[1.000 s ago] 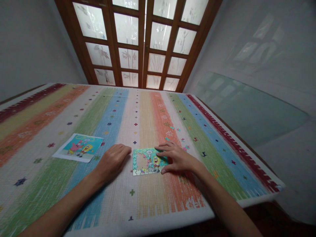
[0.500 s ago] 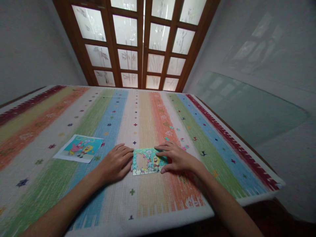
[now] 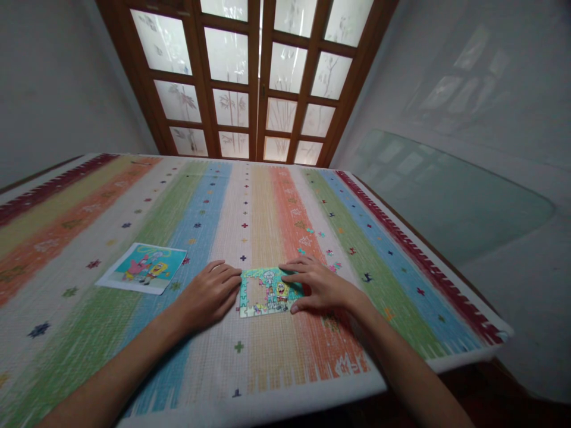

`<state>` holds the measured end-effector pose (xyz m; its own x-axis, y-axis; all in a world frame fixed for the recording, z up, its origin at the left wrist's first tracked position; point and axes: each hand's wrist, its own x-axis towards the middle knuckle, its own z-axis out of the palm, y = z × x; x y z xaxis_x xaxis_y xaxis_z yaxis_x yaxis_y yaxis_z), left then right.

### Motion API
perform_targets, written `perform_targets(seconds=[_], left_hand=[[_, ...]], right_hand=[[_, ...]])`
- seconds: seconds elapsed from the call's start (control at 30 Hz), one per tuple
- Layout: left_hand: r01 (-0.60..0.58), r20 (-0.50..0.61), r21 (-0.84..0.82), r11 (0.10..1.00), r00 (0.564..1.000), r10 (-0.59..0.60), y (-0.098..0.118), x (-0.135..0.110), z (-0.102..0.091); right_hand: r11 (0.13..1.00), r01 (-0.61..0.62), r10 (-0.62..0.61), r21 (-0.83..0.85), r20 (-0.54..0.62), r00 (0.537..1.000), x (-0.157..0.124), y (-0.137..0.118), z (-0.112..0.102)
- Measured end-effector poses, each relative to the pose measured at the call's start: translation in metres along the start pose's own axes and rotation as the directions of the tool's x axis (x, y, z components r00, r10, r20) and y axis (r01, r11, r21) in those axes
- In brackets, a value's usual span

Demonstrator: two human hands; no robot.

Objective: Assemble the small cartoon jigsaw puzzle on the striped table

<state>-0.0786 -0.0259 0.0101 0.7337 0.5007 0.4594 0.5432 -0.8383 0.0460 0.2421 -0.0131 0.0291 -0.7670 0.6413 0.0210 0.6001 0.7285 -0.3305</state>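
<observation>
A small jigsaw puzzle [image 3: 255, 308] with cartoon figures lies flat on the striped tablecloth, a gap in its left half baring the tan backing. My left hand [image 3: 217, 292] rests at the puzzle's left edge, fingers loosely bent and fingertips by its upper corner. Over the right end lies my right hand [image 3: 319, 284], its fingers spread across the upper part and its thumb near the lower edge; it covers that end of the picture. Several loose puzzle pieces [image 3: 330, 253] are scattered just beyond my right hand. To the left lies a printed picture sheet [image 3: 149, 267] showing similar cartoon figures.
The striped tablecloth [image 3: 209, 362] covers the table, whose front edge is close to me. At the far end stand wooden doors [image 3: 256, 89] with frosted panes. A glass sheet [image 3: 450, 190] leans at the right wall.
</observation>
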Motion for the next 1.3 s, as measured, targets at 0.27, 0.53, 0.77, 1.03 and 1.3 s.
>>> perform_targets(seconds=[0.27, 0.53, 0.77, 1.03, 1.3], left_hand=[[0.072, -0.066, -0.035, 0.997, 0.995, -0.074, -0.003, -0.002, 0.002], [0.063, -0.068, -0.026, 0.998, 0.996, -0.065, -0.002, -0.005, 0.006], [0.039, -0.098, -0.035, 0.999, 0.994, -0.042, 0.0, -0.005, 0.007], [0.056, -0.11, -0.075, 0.996, 0.992, -0.064, 0.001, -0.005, 0.01], [0.035, -0.15, -0.102, 0.994, 0.987, -0.05, 0.005, -0.004, 0.008]], right_hand=[[0.997, -0.042, 0.023, -0.064, -0.263, 0.965, -0.006, 0.007, -0.012], [0.926, -0.345, 0.242, -0.153, -0.462, 0.853, -0.019, 0.044, -0.019], [0.852, -0.511, 0.403, -0.108, -0.487, 0.775, -0.03, 0.071, -0.018], [0.862, -0.497, 0.416, -0.103, -0.419, 0.807, -0.036, 0.078, -0.028], [0.798, -0.595, 0.54, -0.094, -0.324, 0.777, -0.045, 0.081, -0.033]])
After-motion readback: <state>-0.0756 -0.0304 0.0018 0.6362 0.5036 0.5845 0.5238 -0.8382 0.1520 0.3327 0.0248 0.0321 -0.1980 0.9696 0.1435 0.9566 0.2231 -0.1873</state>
